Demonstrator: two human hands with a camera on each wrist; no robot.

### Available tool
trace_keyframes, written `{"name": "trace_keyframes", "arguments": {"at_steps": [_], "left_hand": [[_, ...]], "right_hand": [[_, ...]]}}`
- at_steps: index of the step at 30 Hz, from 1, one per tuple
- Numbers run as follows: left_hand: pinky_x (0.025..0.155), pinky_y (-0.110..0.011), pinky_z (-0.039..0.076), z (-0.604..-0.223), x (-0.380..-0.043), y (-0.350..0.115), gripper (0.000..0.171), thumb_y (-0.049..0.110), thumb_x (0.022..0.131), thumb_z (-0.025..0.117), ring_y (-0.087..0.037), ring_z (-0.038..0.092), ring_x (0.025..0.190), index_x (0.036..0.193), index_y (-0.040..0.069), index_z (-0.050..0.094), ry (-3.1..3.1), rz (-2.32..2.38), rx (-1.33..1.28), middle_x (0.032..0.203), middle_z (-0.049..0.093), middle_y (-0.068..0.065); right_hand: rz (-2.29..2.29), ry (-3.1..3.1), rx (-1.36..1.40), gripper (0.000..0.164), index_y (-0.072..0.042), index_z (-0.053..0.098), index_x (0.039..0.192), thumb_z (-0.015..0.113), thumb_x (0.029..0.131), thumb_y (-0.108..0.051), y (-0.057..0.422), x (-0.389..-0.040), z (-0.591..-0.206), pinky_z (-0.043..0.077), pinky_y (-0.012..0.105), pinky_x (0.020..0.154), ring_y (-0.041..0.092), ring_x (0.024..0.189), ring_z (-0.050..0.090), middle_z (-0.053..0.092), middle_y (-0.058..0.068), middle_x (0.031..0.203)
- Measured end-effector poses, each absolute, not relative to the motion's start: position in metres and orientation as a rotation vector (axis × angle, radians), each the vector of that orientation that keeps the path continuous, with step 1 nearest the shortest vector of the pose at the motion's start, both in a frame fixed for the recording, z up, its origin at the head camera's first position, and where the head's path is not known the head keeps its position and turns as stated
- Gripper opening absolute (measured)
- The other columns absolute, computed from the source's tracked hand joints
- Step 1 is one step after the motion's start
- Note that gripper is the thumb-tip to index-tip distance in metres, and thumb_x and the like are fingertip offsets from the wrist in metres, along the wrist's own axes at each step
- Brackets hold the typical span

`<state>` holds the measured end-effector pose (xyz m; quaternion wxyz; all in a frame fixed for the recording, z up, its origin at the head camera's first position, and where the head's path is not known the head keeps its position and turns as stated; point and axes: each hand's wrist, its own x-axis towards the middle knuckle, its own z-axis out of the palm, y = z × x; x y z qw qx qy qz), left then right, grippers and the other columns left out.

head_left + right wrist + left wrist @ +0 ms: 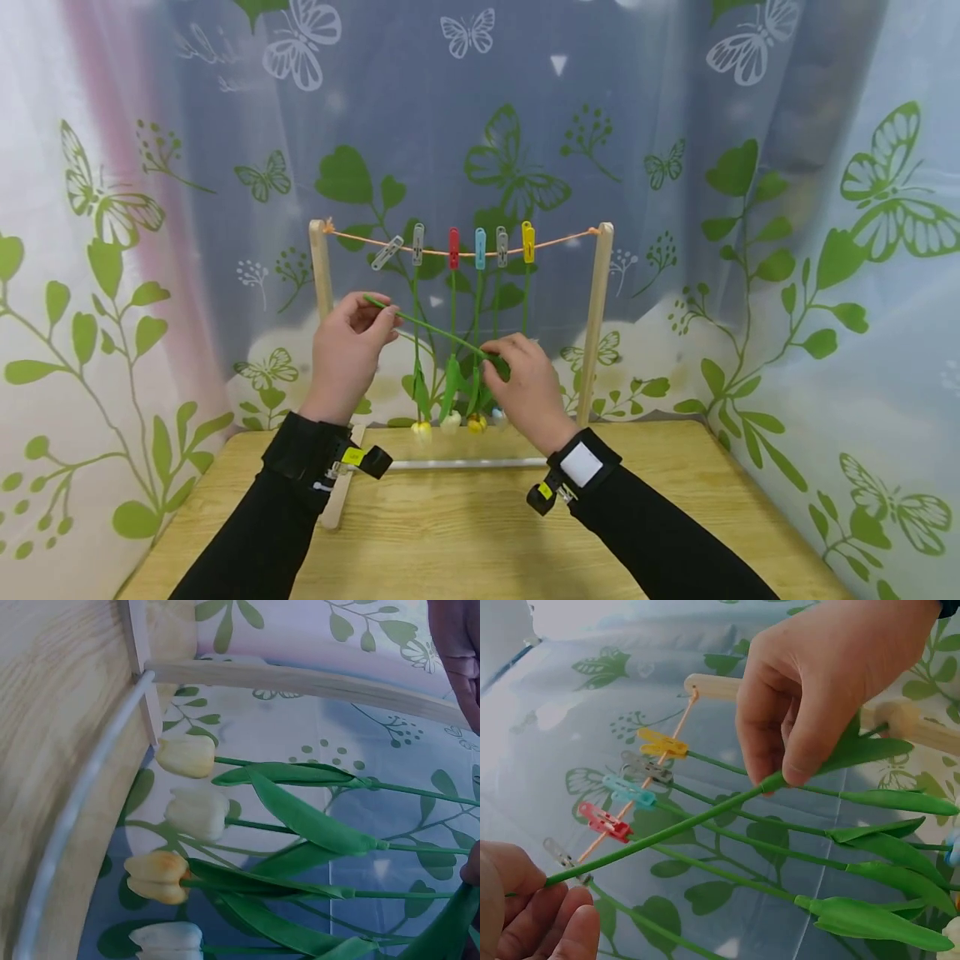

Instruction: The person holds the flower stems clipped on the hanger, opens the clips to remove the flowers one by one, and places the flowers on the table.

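Between my hands, a green artificial tulip stem [435, 327] slants down to the right in the head view. My left hand [348, 354] pinches its thin end between thumb and fingers. At the leaf base, my right hand [528, 383] grips the stem; a green leaf [870, 756] shows past those fingers, and the bloom is hidden. Just behind, several tulips hang head down from clothespins on an orange string [570, 240]. Their pegs include a red clothespin [453, 247], a light blue clothespin [480, 248] and a yellow clothespin [528, 242]. At the left, a tilted grey clothespin [387, 252] holds no stem.
Wooden posts, one at left [321, 267] and one at right [596, 325], carry the string. A white rod [465, 463] runs low across the frame, above the wooden table [450, 533]. Hanging blooms include a cream tulip [185, 757] and a yellow-orange tulip [156, 877]. Printed curtains [112, 333] surround the table.
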<state>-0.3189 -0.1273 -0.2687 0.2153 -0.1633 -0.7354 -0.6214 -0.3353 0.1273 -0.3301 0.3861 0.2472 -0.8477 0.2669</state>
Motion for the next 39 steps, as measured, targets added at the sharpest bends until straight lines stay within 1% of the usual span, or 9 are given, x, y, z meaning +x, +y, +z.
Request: {"name": "trace_keyframes", "arguments": {"at_steps": [5,10,15,19,23,27,29,34,39], "left_hand": [[0.11,-0.027,0.063,-0.271,-0.318,-0.131,0.031,0.025,0.114,0.064,-0.019,0.07,0.121,0.138,0.006,0.059,-2.027,-1.783,-0.444,0.131,0.067,-0.017],[0.112,-0.03,0.063,-0.274,-0.317,-0.133,0.028,0.025,0.113,0.066,-0.017,0.071,0.118,0.135,0.009,0.061,-2.029,-1.814,-0.437,0.126,0.069,-0.012],[0.109,-0.028,0.064,-0.279,-0.317,-0.136,0.027,0.025,0.111,0.069,-0.014,0.074,0.114,0.132,0.009,0.063,-2.051,-1.828,-0.431,0.122,0.071,-0.011],[0.109,-0.028,0.064,-0.287,-0.317,-0.138,0.026,0.028,0.111,0.069,-0.012,0.074,0.113,0.13,0.01,0.064,-2.099,-1.797,-0.439,0.124,0.072,-0.014],[0.114,-0.032,0.062,-0.294,-0.318,-0.139,0.03,0.031,0.112,0.068,-0.014,0.073,0.117,0.132,0.01,0.063,-2.128,-1.765,-0.459,0.128,0.072,-0.013],[0.114,-0.035,0.06,-0.3,-0.316,-0.139,0.028,0.032,0.113,0.066,-0.02,0.072,0.124,0.133,0.013,0.066,-2.169,-1.556,-0.465,0.131,0.072,-0.009],[0.111,-0.035,0.061,-0.302,-0.315,-0.138,0.025,0.03,0.113,0.067,-0.023,0.072,0.123,0.133,0.015,0.07,-2.177,-1.4,-0.47,0.132,0.074,-0.008],[0.104,-0.035,0.065,-0.306,-0.317,-0.139,0.021,0.023,0.108,0.073,-0.025,0.076,0.113,0.127,0.016,0.079,-2.13,-1.009,-0.514,0.124,0.079,-0.007],[0.094,-0.038,0.065,-0.31,-0.318,-0.14,0.018,0.017,0.102,0.08,-0.026,0.076,0.105,0.12,0.014,0.082,-2.049,-0.693,-0.568,0.113,0.081,-0.008]], "right_hand": [[0.602,-2.131,0.622,0.021,-0.011,0.08,0.123,0.08,0.102,-0.011,0.13,-0.335,-0.327,0.061,0.037,0.075,0.027,0.101,0.068,0.074,0.008,0.115],[0.468,-2.07,0.618,0.021,-0.011,0.081,0.121,0.082,0.1,-0.01,0.132,-0.335,-0.326,0.06,0.037,0.076,0.027,0.098,0.068,0.075,0.008,0.113],[0.342,-1.996,0.618,0.019,-0.01,0.082,0.118,0.083,0.099,-0.009,0.137,-0.336,-0.324,0.061,0.038,0.078,0.028,0.095,0.069,0.075,0.009,0.111],[0.292,-1.964,0.605,0.019,-0.009,0.083,0.116,0.084,0.098,-0.008,0.142,-0.337,-0.325,0.062,0.04,0.078,0.028,0.093,0.069,0.076,0.009,0.111],[0.267,-1.944,0.604,0.018,-0.009,0.083,0.115,0.084,0.097,-0.007,0.145,-0.335,-0.326,0.062,0.042,0.078,0.029,0.092,0.069,0.075,0.009,0.11],[0.238,-1.928,0.603,0.018,-0.01,0.084,0.115,0.084,0.097,-0.006,0.146,-0.333,-0.328,0.063,0.045,0.079,0.03,0.092,0.07,0.076,0.009,0.11],[0.218,-1.918,0.594,0.018,-0.011,0.084,0.115,0.084,0.097,-0.006,0.147,-0.332,-0.328,0.064,0.046,0.08,0.031,0.094,0.071,0.076,0.009,0.11],[0.202,-1.89,0.591,0.018,-0.012,0.085,0.115,0.084,0.097,-0.007,0.149,-0.332,-0.329,0.063,0.047,0.081,0.031,0.097,0.071,0.077,0.008,0.112],[0.188,-1.903,0.596,0.017,-0.013,0.085,0.114,0.084,0.098,-0.008,0.151,-0.332,-0.331,0.062,0.047,0.082,0.031,0.098,0.07,0.076,0.007,0.111]]}}
